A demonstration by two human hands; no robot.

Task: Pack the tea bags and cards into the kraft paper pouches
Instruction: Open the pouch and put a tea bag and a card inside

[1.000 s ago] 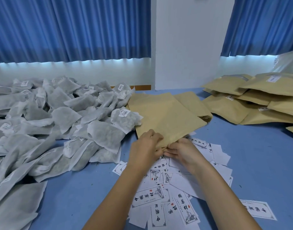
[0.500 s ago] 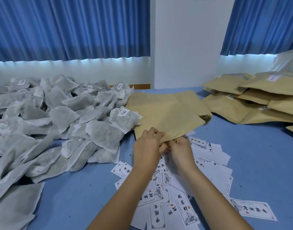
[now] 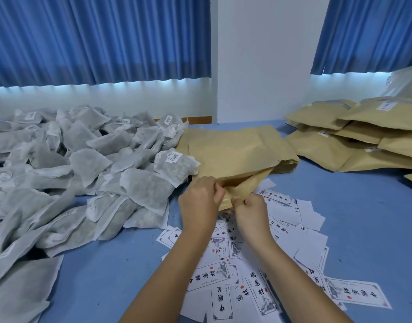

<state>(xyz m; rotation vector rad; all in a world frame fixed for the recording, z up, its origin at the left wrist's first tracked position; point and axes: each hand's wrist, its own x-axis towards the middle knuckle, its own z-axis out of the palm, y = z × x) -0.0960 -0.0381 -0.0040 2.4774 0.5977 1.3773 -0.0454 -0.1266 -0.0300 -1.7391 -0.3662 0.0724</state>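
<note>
Left hand [image 3: 200, 201] and right hand [image 3: 251, 212] each pinch one lip of the top pouch [image 3: 233, 155], which lies on the pouch stack [image 3: 285, 163] mid-table, its mouth only partly open. Probably best to pull both lips apart evenly until it gapes wide. One hand could then fetch from the tea bags [image 3: 130, 164] at left and the cards [image 3: 223, 276] below.

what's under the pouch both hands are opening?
The pouch rests on a stack of flat pouches; its mouth end sits over cards. How far the cards run beneath is hidden.
</note>
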